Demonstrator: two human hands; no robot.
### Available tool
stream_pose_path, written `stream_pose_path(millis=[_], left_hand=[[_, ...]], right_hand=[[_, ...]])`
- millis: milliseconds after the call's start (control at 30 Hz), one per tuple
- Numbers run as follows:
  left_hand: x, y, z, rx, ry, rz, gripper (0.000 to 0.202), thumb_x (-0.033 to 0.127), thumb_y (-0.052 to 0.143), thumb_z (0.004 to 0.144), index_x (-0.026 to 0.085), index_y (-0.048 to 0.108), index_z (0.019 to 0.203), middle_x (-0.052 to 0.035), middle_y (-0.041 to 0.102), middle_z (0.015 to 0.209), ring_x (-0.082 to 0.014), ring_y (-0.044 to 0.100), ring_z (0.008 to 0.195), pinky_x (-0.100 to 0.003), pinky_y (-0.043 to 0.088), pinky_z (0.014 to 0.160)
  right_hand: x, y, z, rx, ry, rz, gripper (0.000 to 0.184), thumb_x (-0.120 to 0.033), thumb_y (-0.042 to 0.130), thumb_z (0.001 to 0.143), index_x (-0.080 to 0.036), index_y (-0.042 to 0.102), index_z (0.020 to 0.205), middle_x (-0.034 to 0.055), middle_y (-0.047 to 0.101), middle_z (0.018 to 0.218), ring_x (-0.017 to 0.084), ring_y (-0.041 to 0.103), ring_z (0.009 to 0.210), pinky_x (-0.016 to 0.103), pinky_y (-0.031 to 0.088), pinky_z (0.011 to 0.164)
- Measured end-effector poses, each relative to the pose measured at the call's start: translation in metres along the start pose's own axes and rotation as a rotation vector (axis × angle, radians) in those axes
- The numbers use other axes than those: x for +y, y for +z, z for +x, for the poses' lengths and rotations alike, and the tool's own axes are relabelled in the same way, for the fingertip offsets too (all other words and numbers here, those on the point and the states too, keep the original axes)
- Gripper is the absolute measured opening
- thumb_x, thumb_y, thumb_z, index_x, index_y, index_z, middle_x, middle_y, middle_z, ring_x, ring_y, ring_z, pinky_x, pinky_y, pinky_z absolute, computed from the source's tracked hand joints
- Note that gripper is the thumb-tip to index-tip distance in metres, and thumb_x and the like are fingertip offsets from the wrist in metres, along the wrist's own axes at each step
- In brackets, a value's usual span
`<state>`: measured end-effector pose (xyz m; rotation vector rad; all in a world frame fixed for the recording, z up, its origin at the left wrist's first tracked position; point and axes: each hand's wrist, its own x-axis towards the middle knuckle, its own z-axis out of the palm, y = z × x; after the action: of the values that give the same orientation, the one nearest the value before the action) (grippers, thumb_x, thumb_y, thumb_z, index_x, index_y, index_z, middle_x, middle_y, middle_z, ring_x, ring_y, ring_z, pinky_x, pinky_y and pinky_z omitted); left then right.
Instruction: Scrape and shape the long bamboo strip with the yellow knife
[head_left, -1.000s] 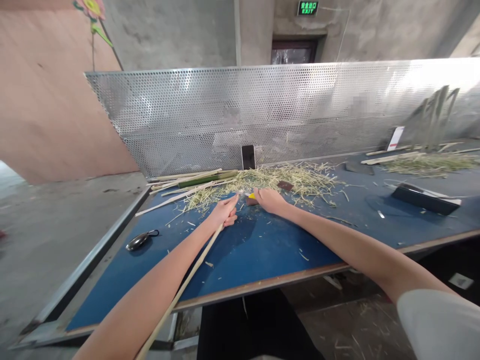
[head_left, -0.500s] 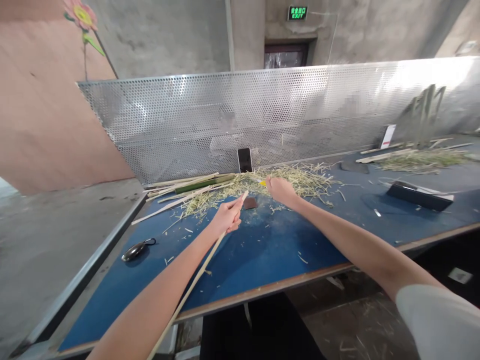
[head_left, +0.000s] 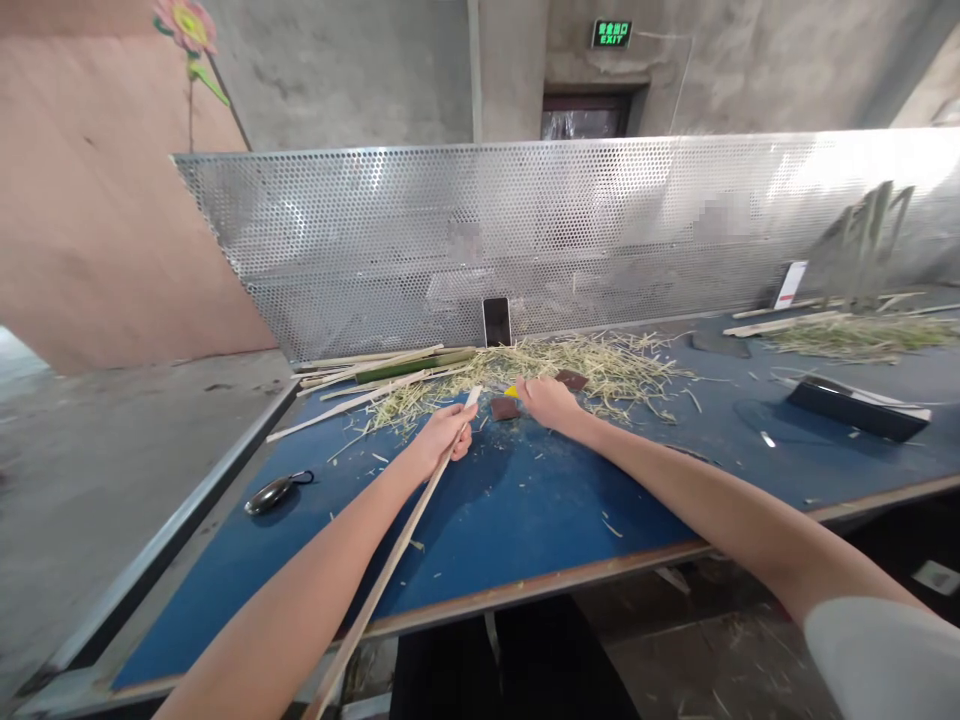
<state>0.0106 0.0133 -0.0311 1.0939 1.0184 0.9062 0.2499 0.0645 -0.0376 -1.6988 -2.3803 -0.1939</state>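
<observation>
My left hand (head_left: 448,438) is closed around a long pale bamboo strip (head_left: 401,550). The strip's upper end pokes out past my fingers, and its other end runs down along my forearm toward the bottom edge. To the right, my right hand (head_left: 551,403) grips a yellow-handled knife (head_left: 511,391), mostly covered by the fingers. The knife is near the strip's tip but apart from it. Between the hands lies a small brown square piece (head_left: 505,408) on the blue tabletop (head_left: 510,530). Another brown piece (head_left: 571,380) lies just behind my right hand.
Bamboo shavings (head_left: 622,365) are heaped behind my hands, beside a green bamboo length (head_left: 412,366) and several strips. A phone (head_left: 496,322) leans against the perforated metal panel (head_left: 375,250). A dark oval object (head_left: 271,494) lies left; a black box-like object (head_left: 859,408) sits right.
My right hand has come down and a little left, bringing the knife closer to me. The strip in my left hand has turned, showing a wider face. The view has shifted slightly.
</observation>
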Motion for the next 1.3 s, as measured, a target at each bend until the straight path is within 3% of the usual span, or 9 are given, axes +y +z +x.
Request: stream_pose_path(millis=[133, 333, 567, 900, 1033, 1100, 1200, 1233, 1300], left_hand=[[-0.001, 0.000, -0.002, -0.033, -0.010, 0.010, 0.041, 0.043, 0.080, 0.092, 0.024, 0.043, 0.088, 0.0123, 0.042, 0.052, -0.0051, 0.035, 0.031, -0.016, 0.020, 0.035], [0.000, 0.000, -0.006, -0.070, 0.025, 0.013, 0.044, 0.044, 0.078, 0.094, 0.025, 0.039, 0.089, 0.0130, 0.042, 0.056, -0.0039, 0.033, 0.031, -0.017, 0.019, 0.035], [0.003, 0.002, -0.011, -0.125, 0.087, 0.013, 0.045, 0.047, 0.078, 0.093, 0.025, 0.039, 0.091, 0.0142, 0.040, 0.055, -0.0038, 0.033, 0.032, -0.016, 0.020, 0.035], [0.010, 0.003, -0.014, -0.167, 0.085, -0.016, 0.044, 0.047, 0.078, 0.094, 0.025, 0.039, 0.091, 0.0144, 0.039, 0.054, -0.0034, 0.030, 0.032, -0.016, 0.016, 0.035], [0.014, 0.002, -0.012, -0.141, 0.068, -0.020, 0.040, 0.044, 0.075, 0.097, 0.026, 0.040, 0.092, 0.0143, 0.038, 0.051, -0.0039, 0.029, 0.031, -0.017, 0.014, 0.035], [0.016, 0.004, -0.017, -0.149, 0.049, -0.031, 0.038, 0.044, 0.074, 0.098, 0.026, 0.041, 0.094, 0.0146, 0.036, 0.050, -0.0040, 0.027, 0.030, -0.017, 0.013, 0.034], [0.018, 0.013, -0.030, -0.301, -0.013, -0.007, 0.035, 0.047, 0.074, 0.098, 0.026, 0.047, 0.103, 0.0142, 0.038, 0.050, -0.0048, 0.027, 0.030, -0.017, 0.014, 0.033], [0.020, 0.016, -0.035, -0.350, -0.003, 0.023, 0.034, 0.049, 0.073, 0.098, 0.026, 0.049, 0.107, 0.0135, 0.040, 0.051, -0.0054, 0.029, 0.031, -0.017, 0.016, 0.033], [0.022, 0.021, -0.040, -0.341, 0.055, 0.063, 0.036, 0.052, 0.072, 0.098, 0.025, 0.050, 0.107, 0.0127, 0.042, 0.051, -0.0062, 0.032, 0.031, -0.017, 0.018, 0.032]], right_hand=[[-0.005, 0.000, 0.000, -0.005, -0.026, -0.018, 0.059, -0.031, 0.019, 0.113, -0.011, 0.075, 0.115, 0.0176, 0.078, 0.092, 0.027, 0.072, 0.084, 0.032, 0.045, 0.075], [-0.011, 0.003, -0.002, -0.041, -0.133, -0.060, 0.046, -0.024, 0.032, 0.110, -0.010, 0.062, 0.143, 0.0178, 0.079, 0.104, 0.029, 0.073, 0.094, 0.033, 0.046, 0.080], [-0.016, 0.004, -0.003, -0.041, -0.139, -0.067, 0.049, -0.025, 0.027, 0.111, -0.010, 0.064, 0.140, 0.0183, 0.079, 0.101, 0.029, 0.074, 0.093, 0.034, 0.047, 0.079], [-0.026, -0.011, 0.001, 0.051, 0.021, -0.054, 0.069, -0.037, 0.019, 0.114, -0.012, 0.081, 0.099, 0.0204, 0.079, 0.094, 0.029, 0.076, 0.092, 0.035, 0.050, 0.081], [-0.033, -0.013, 0.003, 0.074, 0.058, -0.035, 0.073, -0.041, 0.019, 0.114, -0.012, 0.082, 0.092, 0.0194, 0.079, 0.093, 0.029, 0.076, 0.091, 0.034, 0.051, 0.081], [-0.027, -0.014, 0.006, 0.074, 0.078, -0.021, 0.066, -0.040, 0.023, 0.114, -0.012, 0.082, 0.101, 0.0194, 0.079, 0.095, 0.029, 0.075, 0.091, 0.035, 0.052, 0.081], [0.000, -0.020, 0.010, 0.064, 0.155, 0.003, 0.052, -0.032, 0.031, 0.112, -0.010, 0.077, 0.120, 0.0201, 0.079, 0.093, 0.030, 0.075, 0.085, 0.037, 0.052, 0.079], [0.012, -0.023, 0.011, 0.065, 0.198, 0.011, 0.054, -0.030, 0.029, 0.112, -0.008, 0.077, 0.119, 0.0214, 0.078, 0.091, 0.030, 0.075, 0.083, 0.038, 0.052, 0.078], [0.035, -0.029, 0.011, 0.088, 0.262, 0.025, 0.064, -0.031, 0.019, 0.113, -0.007, 0.078, 0.113, 0.0238, 0.078, 0.093, 0.030, 0.075, 0.087, 0.039, 0.052, 0.081]])
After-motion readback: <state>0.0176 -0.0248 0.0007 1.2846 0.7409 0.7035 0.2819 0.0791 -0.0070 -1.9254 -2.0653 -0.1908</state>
